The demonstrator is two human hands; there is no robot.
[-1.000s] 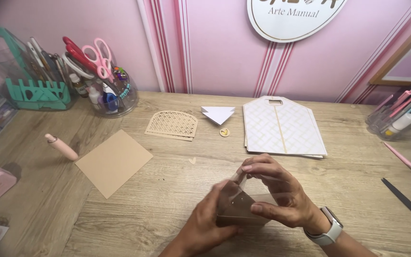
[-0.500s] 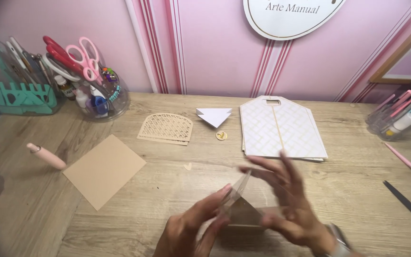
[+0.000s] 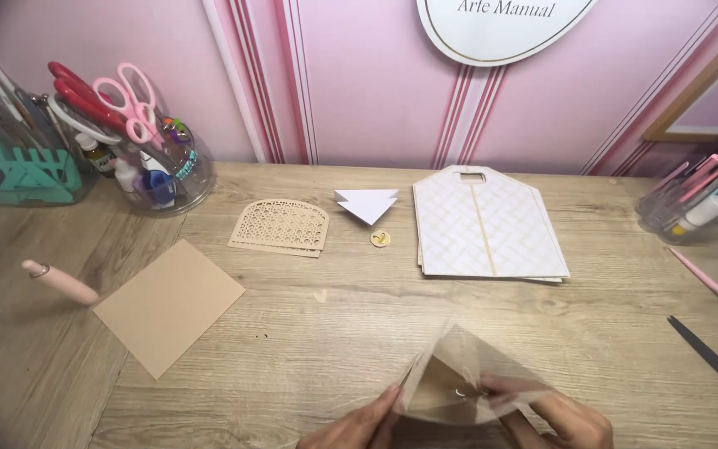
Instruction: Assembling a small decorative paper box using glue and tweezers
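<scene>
Holding a folded piece of tan card [image 3: 459, 374] at the near edge of the wooden surface [image 3: 334, 333], a person works with both hands low in the head view. The left hand [image 3: 359, 428] pinches the card's left edge between its fingertips; the right hand [image 3: 563, 416] has its grip pressed onto the card's right side, though how the fingers close is partly cut off by the frame and blurred. The card stands tented, open toward the camera, with what may be a small metal ring inside.

Farther back, a flat tan square sheet [image 3: 168, 303] lies to the left, with a pink pen-like tool [image 3: 60, 283] just beside it. A lattice-cut arch piece [image 3: 280, 224], a white folded paper [image 3: 366, 204] and a small gold charm [image 3: 381, 239] sit near the middle. A stack of patterned cream panels [image 3: 488, 224] lies to the right. A clear jar [image 3: 155, 170] with pink and red scissors [image 3: 118, 96] stands at the far left, next to a teal organiser [image 3: 18, 170]. A clear tray of pens [image 3: 691, 204] sits far right, and a dark blade [image 3: 712, 357] lies at the near right.
</scene>
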